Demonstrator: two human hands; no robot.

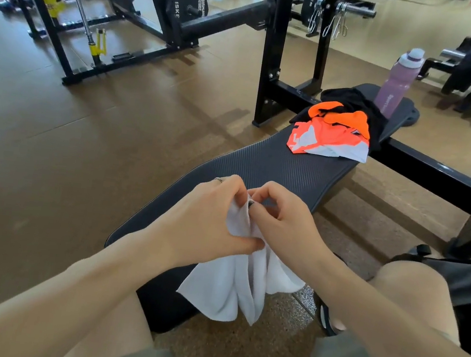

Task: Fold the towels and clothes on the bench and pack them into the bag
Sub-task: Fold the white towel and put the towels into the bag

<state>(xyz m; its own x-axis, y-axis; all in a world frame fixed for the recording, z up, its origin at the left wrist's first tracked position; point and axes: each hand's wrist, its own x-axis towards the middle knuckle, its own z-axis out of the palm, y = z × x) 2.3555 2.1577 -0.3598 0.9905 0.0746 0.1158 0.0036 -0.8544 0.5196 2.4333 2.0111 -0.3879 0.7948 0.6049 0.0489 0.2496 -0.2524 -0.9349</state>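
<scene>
White towel (240,281) is held bunched above the near end of the bench (275,165), its lower folds hanging past the near edge. It is gripped by the curled fingers and thumb of the left hand (208,219) and pinched by the right hand (280,214). Orange clothes (330,134) lie crumpled toward the far end, beside a bottle (396,82).

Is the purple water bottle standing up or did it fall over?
Standing up. The purple bottle stands on the far end of the bench, its white cap on top, just behind the black clothes.
</scene>
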